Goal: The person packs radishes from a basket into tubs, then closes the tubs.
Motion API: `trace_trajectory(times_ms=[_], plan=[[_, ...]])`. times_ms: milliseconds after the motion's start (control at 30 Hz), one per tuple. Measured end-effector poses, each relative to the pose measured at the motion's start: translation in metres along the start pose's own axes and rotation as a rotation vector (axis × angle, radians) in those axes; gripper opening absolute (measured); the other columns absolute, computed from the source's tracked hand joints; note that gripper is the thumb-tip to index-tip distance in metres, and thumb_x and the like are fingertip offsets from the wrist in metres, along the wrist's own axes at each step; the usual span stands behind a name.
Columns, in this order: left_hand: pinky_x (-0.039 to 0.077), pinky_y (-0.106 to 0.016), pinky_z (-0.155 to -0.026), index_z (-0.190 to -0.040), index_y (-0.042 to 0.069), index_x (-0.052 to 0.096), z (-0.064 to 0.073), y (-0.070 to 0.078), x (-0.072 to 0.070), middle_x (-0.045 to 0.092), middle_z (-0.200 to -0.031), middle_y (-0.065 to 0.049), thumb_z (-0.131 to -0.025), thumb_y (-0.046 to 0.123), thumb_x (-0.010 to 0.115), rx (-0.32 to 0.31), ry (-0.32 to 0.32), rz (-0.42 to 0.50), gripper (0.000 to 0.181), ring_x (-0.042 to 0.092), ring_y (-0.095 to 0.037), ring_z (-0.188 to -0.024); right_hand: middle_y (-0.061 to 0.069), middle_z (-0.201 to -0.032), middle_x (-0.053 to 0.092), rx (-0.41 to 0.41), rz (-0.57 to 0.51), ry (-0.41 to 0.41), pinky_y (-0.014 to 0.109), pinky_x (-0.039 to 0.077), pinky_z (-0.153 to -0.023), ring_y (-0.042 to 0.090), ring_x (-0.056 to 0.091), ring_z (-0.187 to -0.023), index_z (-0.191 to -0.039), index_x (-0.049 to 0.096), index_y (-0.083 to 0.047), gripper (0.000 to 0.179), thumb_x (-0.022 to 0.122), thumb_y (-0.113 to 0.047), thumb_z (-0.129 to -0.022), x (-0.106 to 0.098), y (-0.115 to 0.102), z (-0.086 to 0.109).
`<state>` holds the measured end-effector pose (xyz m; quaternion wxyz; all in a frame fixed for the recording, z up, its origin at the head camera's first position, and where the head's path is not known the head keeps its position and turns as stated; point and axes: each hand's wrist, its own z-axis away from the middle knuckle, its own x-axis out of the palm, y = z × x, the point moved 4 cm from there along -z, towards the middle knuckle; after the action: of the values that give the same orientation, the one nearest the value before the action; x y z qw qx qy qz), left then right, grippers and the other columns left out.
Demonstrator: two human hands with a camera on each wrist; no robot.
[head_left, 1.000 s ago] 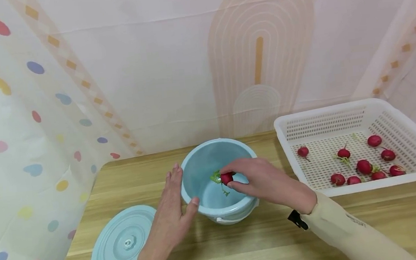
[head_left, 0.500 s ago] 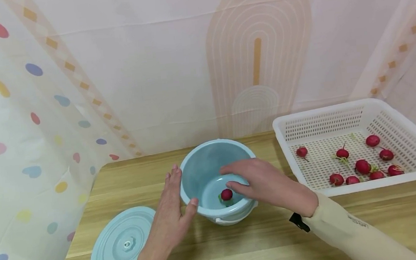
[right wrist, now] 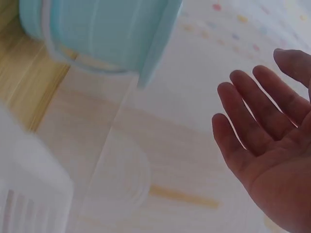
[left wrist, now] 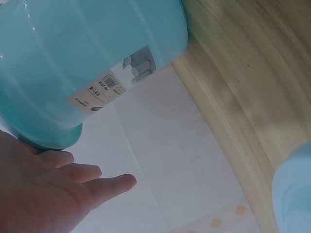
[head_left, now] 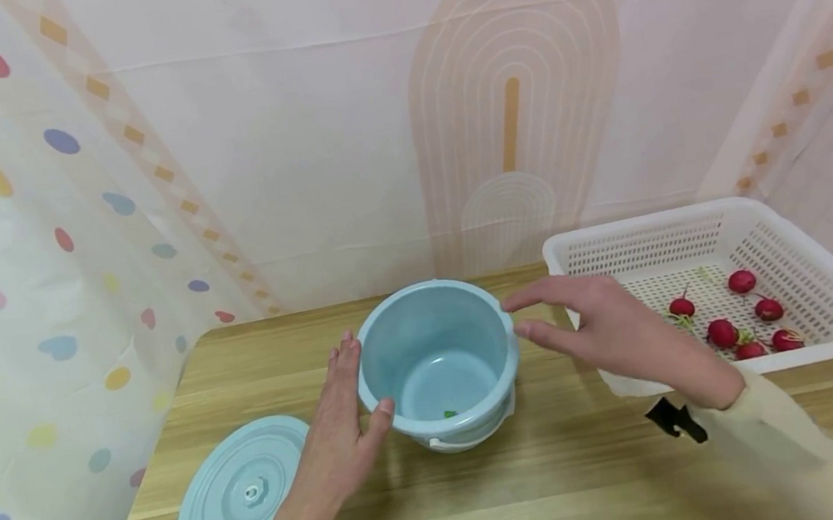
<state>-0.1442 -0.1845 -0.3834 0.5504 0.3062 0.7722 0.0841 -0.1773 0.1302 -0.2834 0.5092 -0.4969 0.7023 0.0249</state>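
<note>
My left hand (head_left: 335,435) rests against the left rim of a light blue bucket (head_left: 438,375), its fingers straight along the outside. In the left wrist view the fingertips sit by the rim, above a printed label (left wrist: 114,80) on the bucket's wall. My right hand (head_left: 611,329) is just right of the bucket with nothing in it, fingers loosely extended. Low inside the bucket a bit of green leaf (head_left: 450,414) shows; the near wall hides whatever else lies there. Red radishes (head_left: 722,333) lie in a white plastic basket (head_left: 823,254) on the right, partly behind my right hand.
A round light blue lid (head_left: 219,480) lies on the wooden table (head_left: 528,484) at the left, partly under my left forearm. The bucket's white handle (head_left: 471,439) hangs down in front. A patterned cloth (head_left: 316,152) stands along the table's back edge.
A radish left my right hand and dropped into the bucket, then went out of sight behind its near wall. The right hand moved out to the right toward the basket. My left hand stayed put.
</note>
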Motion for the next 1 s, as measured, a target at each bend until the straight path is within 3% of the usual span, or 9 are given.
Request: trace_trajectory(times_ms=[100, 267, 367, 433, 500, 600, 667, 767, 1000], plan=[[0.025, -0.064, -0.119, -0.166, 0.005, 0.017, 0.001, -0.001, -0.001, 0.015, -0.173, -0.01, -0.102, 0.032, 0.055, -0.004, 0.005, 0.001, 0.079, 0.015, -0.04, -0.157, -0.007, -0.118, 0.075, 0.085, -0.017, -0.037, 0.033, 0.058, -0.079, 0.014, 0.068, -0.107, -0.12, 0.077, -0.017, 0.023, 0.075, -0.019, -0.096, -0.011, 0.012, 0.001], [0.026, -0.065, -0.119, -0.166, 0.005, 0.018, 0.003, -0.001, -0.002, 0.015, -0.173, -0.011, -0.102, 0.032, 0.055, 0.0, 0.015, -0.002, 0.078, 0.016, -0.041, -0.156, -0.007, -0.117, 0.074, 0.206, -0.055, -0.106, 0.04, 0.059, -0.087, 0.015, 0.068, -0.112, -0.12, 0.076, -0.021, 0.022, 0.069, -0.025, -0.101, -0.024, 0.032, 0.002], [0.026, -0.066, -0.119, -0.165, 0.004, 0.018, 0.004, -0.002, -0.002, 0.016, -0.172, -0.011, -0.102, 0.031, 0.056, 0.001, 0.018, -0.005, 0.078, 0.016, -0.042, -0.156, -0.005, -0.107, 0.075, 0.269, -0.079, -0.139, 0.035, 0.058, -0.08, 0.015, 0.07, -0.09, -0.121, 0.075, -0.021, 0.021, 0.068, -0.026, -0.101, -0.029, 0.045, 0.001], [0.026, -0.066, -0.119, -0.165, 0.005, 0.018, 0.004, -0.002, -0.002, 0.016, -0.172, -0.011, -0.102, 0.03, 0.056, 0.0, 0.02, -0.006, 0.079, 0.017, -0.042, -0.156, -0.005, -0.106, 0.074, 0.307, -0.071, -0.151, 0.03, 0.056, -0.078, 0.013, 0.069, -0.087, -0.122, 0.075, -0.022, 0.022, 0.067, -0.028, -0.102, -0.033, 0.054, 0.001], [0.026, -0.065, -0.119, -0.165, 0.005, 0.018, 0.004, -0.002, -0.001, 0.017, -0.172, -0.012, -0.102, 0.031, 0.056, 0.001, 0.021, -0.007, 0.079, 0.017, -0.042, -0.156, -0.003, -0.107, 0.075, 0.328, -0.08, -0.154, 0.027, 0.056, -0.081, 0.014, 0.07, -0.088, -0.123, 0.075, -0.019, 0.024, 0.066, -0.027, -0.103, -0.036, 0.064, 0.001], [0.025, -0.065, -0.119, -0.165, 0.004, 0.018, 0.004, -0.002, -0.001, 0.017, -0.172, -0.013, -0.102, 0.031, 0.056, 0.004, 0.022, -0.006, 0.079, 0.017, -0.043, -0.155, 0.001, -0.119, 0.074, 0.349, -0.059, -0.152, 0.024, 0.053, -0.091, 0.017, 0.069, -0.108, -0.125, 0.074, -0.015, 0.026, 0.066, -0.027, -0.103, -0.04, 0.082, 0.0], [0.026, -0.066, -0.119, -0.165, 0.004, 0.018, 0.004, -0.001, 0.0, 0.017, -0.172, -0.014, -0.102, 0.031, 0.055, 0.008, 0.023, -0.007, 0.079, 0.017, -0.044, -0.155, 0.005, -0.123, 0.073, 0.375, -0.083, -0.167, 0.022, 0.053, -0.09, 0.021, 0.068, -0.112, -0.126, 0.073, -0.012, 0.029, 0.066, -0.028, -0.103, -0.042, 0.094, -0.001], [0.025, -0.066, -0.119, -0.165, 0.003, 0.018, 0.004, -0.001, 0.001, 0.016, -0.172, -0.013, -0.101, 0.03, 0.056, 0.013, 0.024, -0.005, 0.079, 0.017, -0.043, -0.155, 0.008, -0.126, 0.072, 0.417, -0.108, -0.191, 0.02, 0.053, -0.088, 0.023, 0.067, -0.114, -0.128, 0.072, -0.011, 0.031, 0.065, -0.029, -0.104, -0.043, 0.112, -0.001], [0.025, -0.066, -0.119, -0.165, 0.004, 0.018, 0.004, 0.0, 0.002, 0.017, -0.172, -0.013, -0.101, 0.03, 0.056, 0.017, 0.028, 0.0, 0.08, 0.018, -0.044, -0.155, 0.007, -0.124, 0.073, 0.412, -0.121, -0.239, 0.024, 0.053, -0.088, 0.019, 0.066, -0.111, -0.126, 0.073, -0.01, 0.028, 0.062, -0.025, -0.105, -0.046, 0.144, 0.003]])
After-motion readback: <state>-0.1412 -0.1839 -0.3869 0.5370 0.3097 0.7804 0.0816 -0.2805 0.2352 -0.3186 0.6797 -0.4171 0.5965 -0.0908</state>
